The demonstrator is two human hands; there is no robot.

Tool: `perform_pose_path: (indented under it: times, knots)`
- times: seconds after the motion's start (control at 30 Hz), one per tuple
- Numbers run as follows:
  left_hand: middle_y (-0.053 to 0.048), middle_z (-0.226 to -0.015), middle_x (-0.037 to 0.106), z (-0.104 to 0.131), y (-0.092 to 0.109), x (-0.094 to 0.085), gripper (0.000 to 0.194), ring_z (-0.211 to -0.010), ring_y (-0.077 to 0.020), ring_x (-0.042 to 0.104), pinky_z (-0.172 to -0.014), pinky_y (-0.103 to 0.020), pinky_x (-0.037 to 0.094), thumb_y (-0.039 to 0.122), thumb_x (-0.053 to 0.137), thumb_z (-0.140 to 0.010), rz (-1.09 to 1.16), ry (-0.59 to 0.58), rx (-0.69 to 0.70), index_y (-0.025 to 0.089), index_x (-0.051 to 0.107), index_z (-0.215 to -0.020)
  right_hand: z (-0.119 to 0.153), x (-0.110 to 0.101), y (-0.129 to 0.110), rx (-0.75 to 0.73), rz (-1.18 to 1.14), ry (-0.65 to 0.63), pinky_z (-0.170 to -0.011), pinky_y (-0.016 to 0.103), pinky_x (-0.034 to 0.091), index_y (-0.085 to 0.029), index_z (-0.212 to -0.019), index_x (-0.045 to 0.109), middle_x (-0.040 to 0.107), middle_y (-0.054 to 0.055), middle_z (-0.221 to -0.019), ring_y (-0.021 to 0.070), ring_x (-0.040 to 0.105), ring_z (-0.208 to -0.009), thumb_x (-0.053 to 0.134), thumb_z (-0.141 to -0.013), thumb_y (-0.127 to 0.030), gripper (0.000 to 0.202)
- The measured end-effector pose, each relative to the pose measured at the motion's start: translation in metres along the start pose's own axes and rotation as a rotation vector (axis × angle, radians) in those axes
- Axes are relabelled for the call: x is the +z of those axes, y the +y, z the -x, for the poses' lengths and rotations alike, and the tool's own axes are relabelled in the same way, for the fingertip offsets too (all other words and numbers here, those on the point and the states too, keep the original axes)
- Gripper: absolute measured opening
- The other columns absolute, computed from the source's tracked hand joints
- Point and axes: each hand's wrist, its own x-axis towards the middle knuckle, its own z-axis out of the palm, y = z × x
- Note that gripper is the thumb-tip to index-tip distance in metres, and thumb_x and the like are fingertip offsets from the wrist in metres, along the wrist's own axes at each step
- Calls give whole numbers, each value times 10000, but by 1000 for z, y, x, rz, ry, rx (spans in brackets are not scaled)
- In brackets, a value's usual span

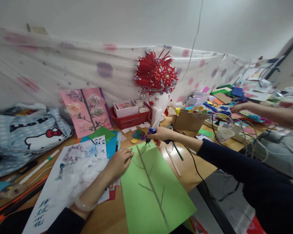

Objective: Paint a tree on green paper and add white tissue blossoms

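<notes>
The green sheet (136,208) on the table (200,167) bears a drawn branch (150,182), apparently complete, the surrounding ground seemingly unworked; the right hand (159,134) grips a blue tool (151,130) at its far edge, the left hand (118,162), fingers loosely extended, at its left edge.

Right hand (158,134)'s gripping a blue tool (151,130) over the top of a green sheet (139,204) with a branch (152,188) drawn on it, left hand (119,161) resting at the sheet's edge.
</notes>
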Motion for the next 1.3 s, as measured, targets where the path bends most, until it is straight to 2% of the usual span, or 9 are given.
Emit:
perform_pose_path:
  times: [0.2, 0.43, 0.83, 1.03, 1.3]
  knots:
    - [-85, -1128, 675, -1, 1, -1, 298, -1074, -223, 589, -936, -398, 481, 160, 459, -872, -6, -20, -6, 194, 680, -1069, -1, 2, -1, -10, -20, -6, -531, 240, 440, -174, -614, 648, 673, 63, -625, 158, 617, -562, 518, -732, -714, 568]
    - [-84, -1145, 669, 0, 2, -2, 302, -1090, -223, 580, -951, -398, 475, 162, 455, -870, -6, -35, -17, 193, 680, -1071, 7, -3, -5, 5, 26, 5, -547, 254, 440, -159, -580, 635, 691, 82, -640, 168, 621, -582, 482, -784, -671, 572]
    - [-72, -1139, 670, 1, -1, 0, 297, -1093, -214, 580, -956, -382, 468, 147, 462, -872, -6, -18, -13, 204, 675, -1071, 9, 0, -2, -36, -47, -25, -570, 222, 458, -168, -569, 630, 700, 69, -636, 165, 648, -617, 508, -751, -698, 574]
    - [-82, -1137, 671, 0, 0, -1, 295, -1085, -221, 584, -946, -397, 473, 144, 465, -868, -13, -32, -8, 193, 674, -1071, 6, 2, -1, -10, -26, 18, -567, 241, 459, -165, -602, 662, 696, 74, -629, 177, 641, -606, 512, -734, -715, 585]
    - [-85, -1146, 668, -1, 1, -2, 296, -1094, -219, 581, -955, -392, 471, 152, 459, -872, -12, -44, -22, 186, 678, -1068, 10, 5, -3, -29, -100, -19, -594, 231, 477, -177, -547, 604, 692, 64, -612, 176, 666, -623, 513, -717, -731, 586]
